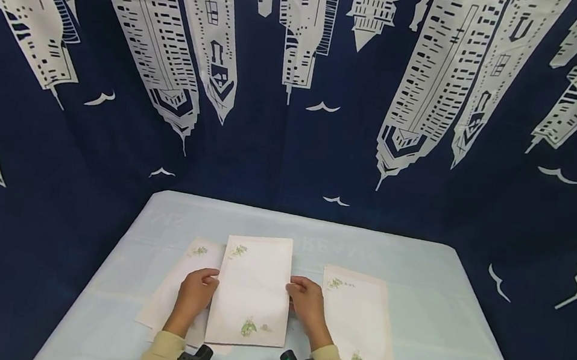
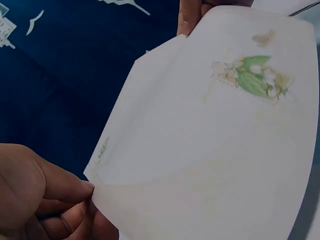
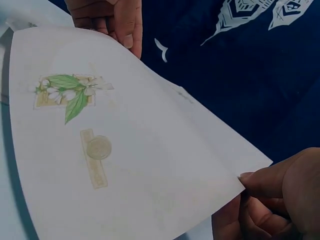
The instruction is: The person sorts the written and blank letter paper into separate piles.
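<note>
Between the two hands is a pale sheet of floral stationery paper (image 1: 252, 291), raised over the table and printed with green leaves and white flowers. The left hand (image 1: 195, 294) pinches its left edge between thumb and fingers. On the opposite edge, the right hand (image 1: 308, 306) pinches it too. Both wrist views show the paper bowed, with the left thumb (image 2: 75, 189) and the right thumb (image 3: 260, 182) on its edges. Whether it is one sheet or a thin stack, I cannot tell. Partly hidden behind the left hand lie similar papers (image 1: 176, 287).
More matching paper (image 1: 356, 329) lies flat to the right of the right hand. Everything rests on a table with a pale blue cover (image 1: 447, 347). Behind and beside it hangs a dark blue cloth (image 1: 281, 155) with white buildings and birds. Each wrist wears a black band (image 1: 195, 357).
</note>
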### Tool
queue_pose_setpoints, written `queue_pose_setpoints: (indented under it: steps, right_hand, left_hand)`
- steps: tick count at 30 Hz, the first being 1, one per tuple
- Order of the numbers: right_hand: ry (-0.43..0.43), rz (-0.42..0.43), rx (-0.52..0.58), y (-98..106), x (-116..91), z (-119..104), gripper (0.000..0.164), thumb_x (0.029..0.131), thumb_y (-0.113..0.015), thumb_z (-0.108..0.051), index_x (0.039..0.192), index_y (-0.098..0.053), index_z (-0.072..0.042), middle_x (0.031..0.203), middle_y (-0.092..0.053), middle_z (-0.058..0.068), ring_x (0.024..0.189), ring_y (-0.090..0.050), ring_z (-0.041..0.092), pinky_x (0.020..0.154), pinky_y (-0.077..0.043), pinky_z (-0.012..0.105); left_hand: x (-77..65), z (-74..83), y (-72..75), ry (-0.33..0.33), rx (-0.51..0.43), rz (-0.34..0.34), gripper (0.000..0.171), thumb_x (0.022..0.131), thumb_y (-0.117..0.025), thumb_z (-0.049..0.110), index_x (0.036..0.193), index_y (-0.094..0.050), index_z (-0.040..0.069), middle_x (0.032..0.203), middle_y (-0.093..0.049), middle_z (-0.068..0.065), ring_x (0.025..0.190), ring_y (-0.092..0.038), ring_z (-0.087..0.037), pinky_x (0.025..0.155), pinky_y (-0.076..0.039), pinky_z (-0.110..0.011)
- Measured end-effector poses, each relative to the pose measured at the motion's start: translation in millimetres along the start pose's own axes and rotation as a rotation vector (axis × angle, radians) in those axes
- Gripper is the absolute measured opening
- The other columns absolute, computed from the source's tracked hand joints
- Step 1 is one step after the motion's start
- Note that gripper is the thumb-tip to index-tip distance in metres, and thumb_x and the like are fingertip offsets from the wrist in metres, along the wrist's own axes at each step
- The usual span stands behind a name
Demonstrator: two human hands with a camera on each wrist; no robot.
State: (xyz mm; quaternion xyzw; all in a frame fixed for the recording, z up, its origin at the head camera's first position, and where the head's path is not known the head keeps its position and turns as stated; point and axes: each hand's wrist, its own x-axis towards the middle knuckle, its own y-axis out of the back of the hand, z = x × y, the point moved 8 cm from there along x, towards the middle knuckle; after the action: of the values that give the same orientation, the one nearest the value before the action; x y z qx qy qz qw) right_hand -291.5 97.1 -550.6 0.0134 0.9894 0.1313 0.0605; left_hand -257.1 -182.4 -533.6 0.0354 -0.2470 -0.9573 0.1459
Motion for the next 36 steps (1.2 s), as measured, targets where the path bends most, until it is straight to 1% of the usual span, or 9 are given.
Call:
queue_pose_setpoints:
  steps: [6,9,14,21,24,27,31,36]
  right_hand:
    - [0.007,-0.018,0.015,-5.2,6.3,-10.5,0.026,0.096,-0.064,-0.006,0.117,-0.067,0.008,0.092,-0.072,0.009,0.076,-0.067,0.017,0.064,-0.06,0.033]
    - [0.006,-0.022,0.014,-10.3,9.4,-11.4,0.026,0.095,-0.064,-0.006,0.117,-0.068,0.007,0.09,-0.071,0.008,0.073,-0.066,0.016,0.062,-0.059,0.033]
    - [0.019,-0.044,-0.012,-29.3,13.2,-11.4,0.025,0.094,-0.064,-0.007,0.115,-0.069,0.007,0.086,-0.07,0.007,0.067,-0.064,0.014,0.059,-0.059,0.033]
    - [0.088,-0.123,-0.045,-67.3,11.3,-11.2,0.023,0.092,-0.062,0.002,0.113,-0.068,0.01,0.084,-0.068,0.007,0.065,-0.065,0.018,0.056,-0.059,0.035]
    - [0.099,-0.142,-0.077,-82.1,8.9,-8.8,0.024,0.091,-0.063,0.005,0.114,-0.067,0.01,0.085,-0.068,0.007,0.065,-0.066,0.017,0.056,-0.058,0.032]
    - [0.092,-0.154,-0.108,-94.8,5.3,-6.7,0.029,0.09,-0.064,0.005,0.119,-0.065,0.01,0.086,-0.067,0.006,0.065,-0.065,0.014,0.056,-0.058,0.03]
    - [0.083,-0.161,-0.14,-103.9,-0.8,-5.4,0.035,0.092,-0.065,0.003,0.125,-0.061,0.012,0.087,-0.064,0.005,0.062,-0.063,0.013,0.056,-0.056,0.029]
    - [0.077,-0.148,-0.174,-104.3,-4.8,-6.5,0.037,0.093,-0.064,0.001,0.128,-0.059,0.013,0.086,-0.063,0.004,0.059,-0.06,0.012,0.054,-0.051,0.027]
  left_hand:
    - [3.8,-2.5,5.3,0.035,-0.109,-0.024,0.027,0.093,-0.061,0.001,0.117,-0.07,-0.007,0.083,-0.068,-0.009,0.058,-0.056,-0.013,0.054,-0.048,-0.028]
    - [7.2,-3.8,8.8,0.047,-0.117,-0.026,0.028,0.094,-0.06,0.002,0.118,-0.07,-0.008,0.085,-0.068,-0.009,0.06,-0.056,-0.014,0.055,-0.048,-0.029]
    - [16.3,-10.6,22.1,0.028,-0.027,0.0,0.027,0.095,-0.061,0.003,0.117,-0.071,-0.007,0.091,-0.069,-0.012,0.072,-0.059,-0.018,0.064,-0.049,-0.032]
    - [27.9,-36.2,41.9,0.037,0.078,0.021,0.025,0.093,-0.061,-0.001,0.114,-0.07,-0.009,0.094,-0.071,-0.018,0.081,-0.065,-0.027,0.069,-0.054,-0.038]
    - [29.9,-44.3,48.7,0.041,0.126,0.037,0.024,0.093,-0.059,-0.001,0.113,-0.07,-0.01,0.099,-0.072,-0.022,0.09,-0.067,-0.035,0.076,-0.056,-0.045]
    - [29.7,-47.6,54.3,0.03,0.179,0.068,0.024,0.093,-0.057,-0.002,0.112,-0.07,-0.011,0.103,-0.071,-0.025,0.099,-0.066,-0.043,0.082,-0.054,-0.052]
    - [29.1,-48.6,57.0,-0.008,0.236,0.108,0.023,0.092,-0.057,-0.003,0.109,-0.07,-0.012,0.103,-0.071,-0.027,0.101,-0.065,-0.047,0.084,-0.052,-0.057]
    - [28.2,-49.1,57.4,-0.029,0.285,0.14,0.021,0.091,-0.058,-0.004,0.106,-0.07,-0.012,0.1,-0.072,-0.027,0.096,-0.067,-0.047,0.08,-0.053,-0.057]
